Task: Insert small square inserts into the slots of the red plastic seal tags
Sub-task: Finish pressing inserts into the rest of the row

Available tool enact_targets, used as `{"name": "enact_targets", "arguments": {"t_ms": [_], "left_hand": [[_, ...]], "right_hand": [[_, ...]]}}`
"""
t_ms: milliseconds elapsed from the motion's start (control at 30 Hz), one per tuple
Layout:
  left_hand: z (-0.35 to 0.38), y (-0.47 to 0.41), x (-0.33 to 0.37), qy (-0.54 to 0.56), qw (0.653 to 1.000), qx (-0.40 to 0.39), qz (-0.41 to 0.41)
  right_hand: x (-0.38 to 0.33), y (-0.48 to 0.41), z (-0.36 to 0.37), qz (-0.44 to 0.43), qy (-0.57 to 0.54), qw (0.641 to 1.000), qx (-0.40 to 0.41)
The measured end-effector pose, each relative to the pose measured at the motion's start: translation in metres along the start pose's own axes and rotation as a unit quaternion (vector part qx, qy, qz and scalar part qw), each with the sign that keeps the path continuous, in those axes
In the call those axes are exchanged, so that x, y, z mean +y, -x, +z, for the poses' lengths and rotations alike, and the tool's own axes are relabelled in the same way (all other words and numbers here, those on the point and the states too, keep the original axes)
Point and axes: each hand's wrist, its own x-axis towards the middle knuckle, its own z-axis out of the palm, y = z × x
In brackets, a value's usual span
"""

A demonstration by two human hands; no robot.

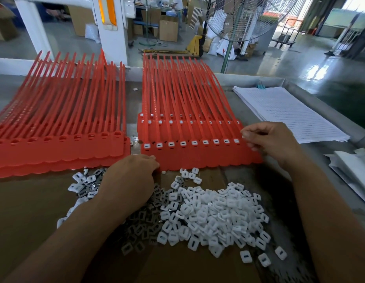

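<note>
Farthest left of the white insert pile [214,217], a stack of red seal tags [59,148] lay flat, its row of slots empty and dark, the long tails fanning away toward the far edge of the table. Next, just left of the pile, a smaller scatter of grey metal clips [140,227] mixed with a few white pieces spread under the left hand [132,178]. That hand rested palm down, fingers curled together, its fingertips touching the near edge of the second tag stack [200,158]; whether it gripped anything could not be told. Directly beyond the pile, that second stack showed white inserts seated in every visible slot of its front row [189,143]. Right of the pile and above it, the right hand [273,141] hovered at the stack's right end, thumb and forefinger pinched together, possibly on something too small to make out. Farther right, a sheaf of lined paper [287,113] sat on the table.
</note>
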Motion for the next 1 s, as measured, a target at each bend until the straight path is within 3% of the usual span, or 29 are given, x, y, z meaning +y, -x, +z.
{"name": "enact_targets", "arguments": {"t_ms": [267, 1000], "left_hand": [[0.0, 0.0, 0.0, -0.005, 1.0, -0.007, 0.002], [0.001, 0.001, 0.0, -0.003, 1.0, 0.003, 0.002]], "right_hand": [[0.02, -0.012, -0.007, 0.068, -0.014, 0.994, 0.086], [0.032, -0.023, 0.001, 0.053, 0.146, 0.987, 0.038]]}}
